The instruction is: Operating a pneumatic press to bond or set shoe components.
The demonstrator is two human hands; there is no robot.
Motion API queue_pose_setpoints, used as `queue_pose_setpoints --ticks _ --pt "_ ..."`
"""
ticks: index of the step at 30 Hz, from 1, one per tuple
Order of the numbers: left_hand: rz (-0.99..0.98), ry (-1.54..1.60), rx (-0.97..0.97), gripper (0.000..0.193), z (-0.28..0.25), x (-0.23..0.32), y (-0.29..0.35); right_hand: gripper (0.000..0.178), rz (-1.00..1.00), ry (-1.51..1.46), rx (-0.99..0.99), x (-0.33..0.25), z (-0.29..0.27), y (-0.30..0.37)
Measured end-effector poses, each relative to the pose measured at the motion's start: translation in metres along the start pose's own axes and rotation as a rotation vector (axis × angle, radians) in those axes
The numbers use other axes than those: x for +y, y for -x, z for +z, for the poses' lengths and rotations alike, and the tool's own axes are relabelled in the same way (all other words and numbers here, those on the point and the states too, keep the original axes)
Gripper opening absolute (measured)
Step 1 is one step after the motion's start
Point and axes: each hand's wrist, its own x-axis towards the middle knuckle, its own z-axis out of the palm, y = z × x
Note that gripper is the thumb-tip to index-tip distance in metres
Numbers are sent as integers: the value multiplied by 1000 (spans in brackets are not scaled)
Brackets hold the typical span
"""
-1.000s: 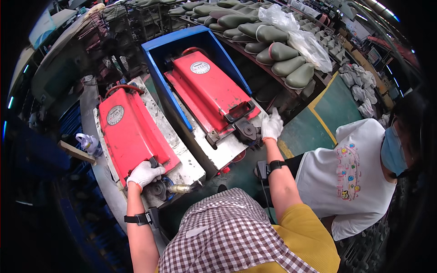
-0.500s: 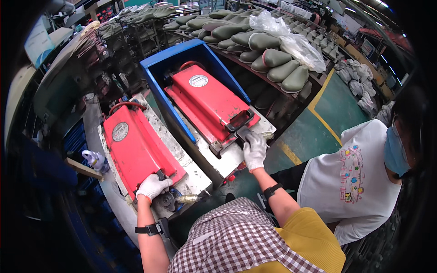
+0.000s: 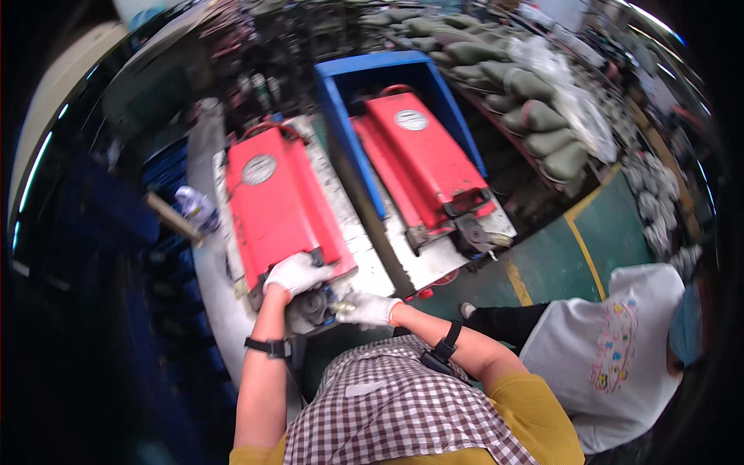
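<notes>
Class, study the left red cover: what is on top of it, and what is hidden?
On top of the left red cover are a round pale label and, at its near end, the gloved left hand at a black handle. The hand hides the surface beneath it.

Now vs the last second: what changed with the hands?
The right hand left the front of the right-hand red cover and moved left, toward the body, to the yellowish handle before the left-hand red cover; blur hides its grip. Unchanged: left hand at that cover's black handle; both covers in place.
</notes>
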Motion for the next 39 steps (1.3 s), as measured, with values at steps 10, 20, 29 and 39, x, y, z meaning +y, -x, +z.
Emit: queue_pose_setpoints --ticks 10,20,29,39 --pt "149 -415 285 50 11 -6 19 60 104 -15 -43 5 -5 -37" --pt "157 -395 342 50 14 -5 26 50 123 -182 134 -3 13 -28" --pt "186 -402 362 49 17 -5 23 55 207 -512 -230 1 77 -27" --pt "227 -385 339 46 -2 3 31 66 267 -145 -379 -26 89 -43"
